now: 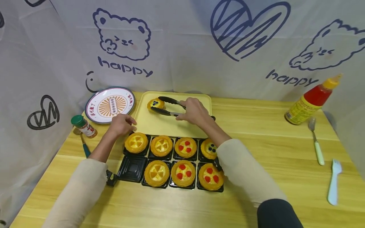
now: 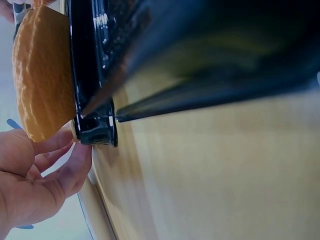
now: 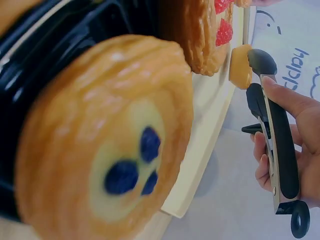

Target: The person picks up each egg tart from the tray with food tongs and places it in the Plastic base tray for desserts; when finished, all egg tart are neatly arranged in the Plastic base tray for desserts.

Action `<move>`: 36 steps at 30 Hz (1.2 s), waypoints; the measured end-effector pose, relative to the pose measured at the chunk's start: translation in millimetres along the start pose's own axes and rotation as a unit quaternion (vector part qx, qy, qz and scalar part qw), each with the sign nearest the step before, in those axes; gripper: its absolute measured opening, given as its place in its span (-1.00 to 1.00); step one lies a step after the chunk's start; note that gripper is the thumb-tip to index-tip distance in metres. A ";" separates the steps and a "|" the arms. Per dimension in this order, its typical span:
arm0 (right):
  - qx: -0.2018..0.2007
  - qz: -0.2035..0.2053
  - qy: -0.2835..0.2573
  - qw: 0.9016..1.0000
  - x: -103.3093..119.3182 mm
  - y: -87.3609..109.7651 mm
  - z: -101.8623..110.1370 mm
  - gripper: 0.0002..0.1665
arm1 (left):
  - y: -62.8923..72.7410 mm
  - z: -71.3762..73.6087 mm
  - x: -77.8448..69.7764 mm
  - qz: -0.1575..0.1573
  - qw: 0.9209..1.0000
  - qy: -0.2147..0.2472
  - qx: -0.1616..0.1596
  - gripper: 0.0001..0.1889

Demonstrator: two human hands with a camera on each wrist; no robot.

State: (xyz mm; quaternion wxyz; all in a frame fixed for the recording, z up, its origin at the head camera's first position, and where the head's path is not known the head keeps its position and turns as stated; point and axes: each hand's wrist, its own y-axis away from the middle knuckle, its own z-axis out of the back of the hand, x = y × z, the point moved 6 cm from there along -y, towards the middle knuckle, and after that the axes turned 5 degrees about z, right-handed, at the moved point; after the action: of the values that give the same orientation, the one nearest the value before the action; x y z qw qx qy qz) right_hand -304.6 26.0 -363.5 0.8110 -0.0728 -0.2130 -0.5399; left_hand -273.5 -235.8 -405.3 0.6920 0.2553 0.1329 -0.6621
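My right hand (image 1: 195, 110) grips black-tipped metal tongs (image 3: 284, 145). The tongs' black tips stand around a small blueberry-topped tart (image 1: 154, 104) at the left end of the pale yellow tray (image 1: 148, 125). With thumb and fingers curled, my left hand (image 1: 122, 125) holds the yellow tray's near left corner. In the left wrist view, the left hand (image 2: 45, 170) has its fingertips right beside the end of a black square holder (image 2: 97, 132) bearing a tart (image 2: 42, 75). Close to the right wrist camera sits another blueberry tart (image 3: 110, 145).
Two rows of black holders carry several tarts; the front-left holder (image 1: 132, 168) is bare. Behind the left hand stand a plate (image 1: 98, 106) and a green-lidded shaker (image 1: 85, 126). On the right are a sauce bottle (image 1: 310, 103), a spoon (image 1: 316, 144) and a fork (image 1: 333, 183).
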 end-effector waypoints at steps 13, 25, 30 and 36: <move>0.020 0.002 0.024 0.999 -3.0 9.2 -13.8 0.00 | 5.6 -7.0 7.0 -0.001 1.000 0.004 0.002 -0.77; -0.012 0.044 0.047 0.998 11.3 47.7 13.6 -0.08 | 4.2 -3.6 -1.2 -0.007 1.000 -0.003 0.001 -0.77; -0.017 0.076 0.043 0.996 24.9 89.7 23.0 -0.10 | 0.5 0.5 -4.1 -0.015 1.000 -0.014 0.004 -0.77; 0.004 0.106 0.028 0.994 41.8 132.3 13.5 -0.09 | -3.1 1.1 -8.5 -0.045 0.998 -0.036 0.007 -0.77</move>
State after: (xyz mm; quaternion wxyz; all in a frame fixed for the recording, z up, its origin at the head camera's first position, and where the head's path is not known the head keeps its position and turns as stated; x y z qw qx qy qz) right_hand -174.7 49.1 -318.9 0.8697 -0.0764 -0.1839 -0.4516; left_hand -277.5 -229.1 -400.5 0.6644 0.2301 0.1150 -0.7018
